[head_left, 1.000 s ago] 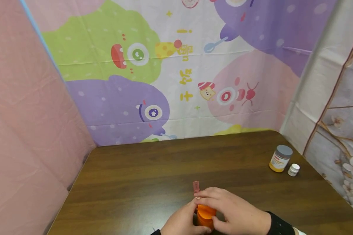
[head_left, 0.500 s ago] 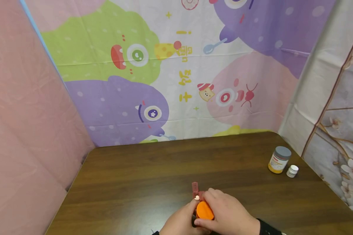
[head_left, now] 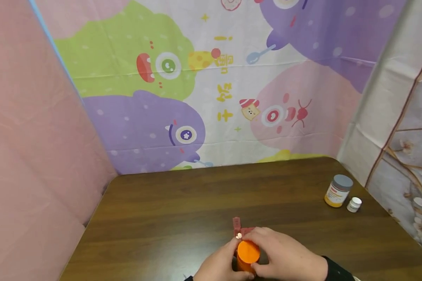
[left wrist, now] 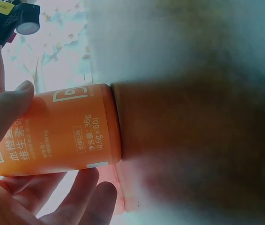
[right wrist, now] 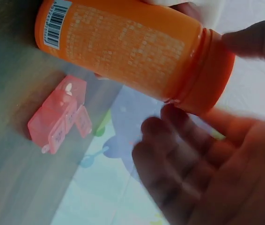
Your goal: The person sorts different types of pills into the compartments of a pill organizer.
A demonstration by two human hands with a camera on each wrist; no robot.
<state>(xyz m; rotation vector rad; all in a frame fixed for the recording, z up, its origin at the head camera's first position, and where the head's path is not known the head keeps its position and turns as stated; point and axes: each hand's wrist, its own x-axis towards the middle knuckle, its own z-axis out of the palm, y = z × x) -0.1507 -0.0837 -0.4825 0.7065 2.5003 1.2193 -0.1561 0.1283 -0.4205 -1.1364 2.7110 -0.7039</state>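
An orange pill bottle (left wrist: 67, 131) with white lettering stands between the two hands near the table's front. My left hand (head_left: 218, 262) grips its body, the thumb on one side and fingers on the other. At the top, my right hand (head_left: 288, 253) holds the rim of the orange cap (right wrist: 212, 75) between thumb and fingers. The cap sits on the bottle's neck; whether it is fully screwed down, I cannot tell. Just beyond the bottle lies a translucent pink pill organizer (right wrist: 53, 117) with lids raised. Small white pills (right wrist: 68, 87) show in one compartment.
At the table's right side stand a jar (head_left: 338, 191) with a grey lid and a small white bottle (head_left: 354, 204). A cartoon-print cloth (head_left: 225, 148) hangs behind the brown table (head_left: 168, 203), and a pink cloth (head_left: 38, 156) hangs to its left.
My right hand has shifted round the cap, first covering it, then leaving more of its top exposed. The bottle has tilted slightly between the hands. The pill organizer stays in place.
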